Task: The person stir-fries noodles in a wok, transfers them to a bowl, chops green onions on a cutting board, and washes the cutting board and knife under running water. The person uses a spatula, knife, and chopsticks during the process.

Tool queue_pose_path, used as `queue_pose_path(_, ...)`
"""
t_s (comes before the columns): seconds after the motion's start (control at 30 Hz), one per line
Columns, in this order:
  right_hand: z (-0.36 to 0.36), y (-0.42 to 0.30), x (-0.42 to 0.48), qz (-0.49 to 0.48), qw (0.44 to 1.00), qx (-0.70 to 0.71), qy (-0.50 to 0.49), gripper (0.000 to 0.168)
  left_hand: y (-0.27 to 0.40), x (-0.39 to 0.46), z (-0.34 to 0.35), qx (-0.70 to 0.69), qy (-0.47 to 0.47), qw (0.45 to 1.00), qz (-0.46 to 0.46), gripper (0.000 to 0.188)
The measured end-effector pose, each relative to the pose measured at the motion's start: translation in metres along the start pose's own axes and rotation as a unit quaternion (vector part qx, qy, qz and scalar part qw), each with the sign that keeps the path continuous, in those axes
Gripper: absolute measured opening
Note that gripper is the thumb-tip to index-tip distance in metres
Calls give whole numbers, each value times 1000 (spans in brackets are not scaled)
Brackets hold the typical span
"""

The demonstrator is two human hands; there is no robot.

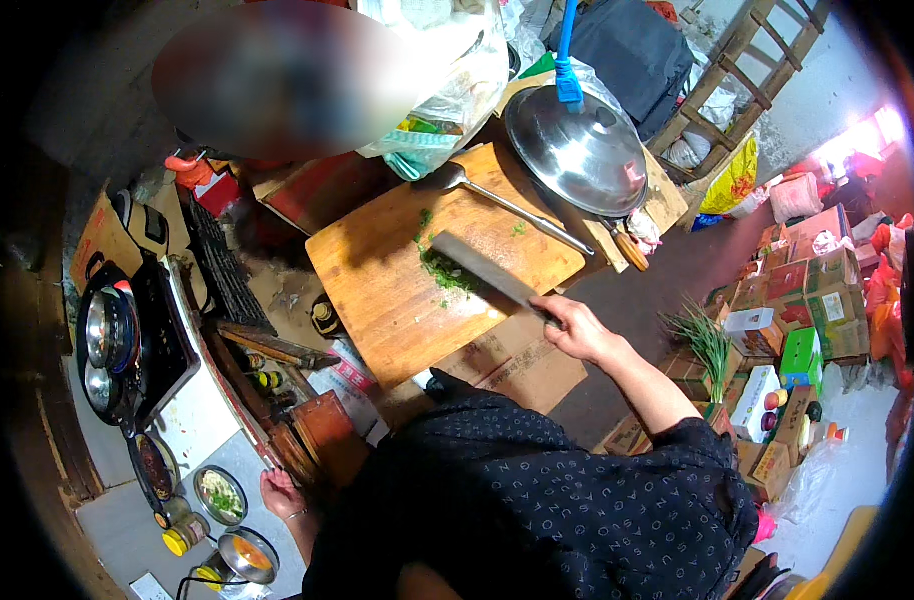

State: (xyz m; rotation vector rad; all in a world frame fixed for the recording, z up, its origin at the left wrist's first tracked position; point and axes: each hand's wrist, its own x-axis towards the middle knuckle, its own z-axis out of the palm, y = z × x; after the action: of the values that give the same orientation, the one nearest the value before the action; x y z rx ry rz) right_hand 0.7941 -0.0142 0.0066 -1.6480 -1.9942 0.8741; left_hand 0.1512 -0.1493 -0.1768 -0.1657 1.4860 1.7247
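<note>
My right hand [577,326] grips the handle of a cleaver [487,270], whose broad blade lies over the cutting board. Chopped green herbs [445,274] are gathered along the blade, with a few bits scattered apart. The wooden cutting board [367,315] also bears a metal wok spatula [517,210] near its far edge. My left hand [280,493] is at the edge of the grey counter, fingers loosely bent, with nothing visible in it. Close to it stands a metal bowl [220,495] holding chopped white pieces and greens. A second metal bowl [248,555] contains something orange-yellow.
A domed metal wok lid [577,150] rests beyond the board. Pans [108,337] stand on the left counter beside yellow-lidded jars [185,534]. Cardboard boxes [824,285] and scallions [708,349] sit on the right. A wooden ladder [734,75] leans behind. A blurred area covers the upper left.
</note>
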Motion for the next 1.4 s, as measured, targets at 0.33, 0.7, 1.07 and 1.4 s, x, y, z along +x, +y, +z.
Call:
queue_pose_path(0.33, -43, 29, -24, 127, 986, -102, 26, 46, 4, -5, 5, 12, 27, 999, 13, 27)
queue_pose_path(0.7, 18, -10, -9, 88, 993, 74, -27, 45, -3, -3, 10, 39, 18, 999, 27, 29)
queue_pose_path(1.07, -20, 25, 90, -12, 996, -34, -82, 45, 19, -6, 37, 36, -34, 999, 14, 23)
queue_pose_path(1.4, 7, 11, 10, 1, 992, 123, 8, 43, -6, -45, 203, 193, -240, 946, 97, 23)
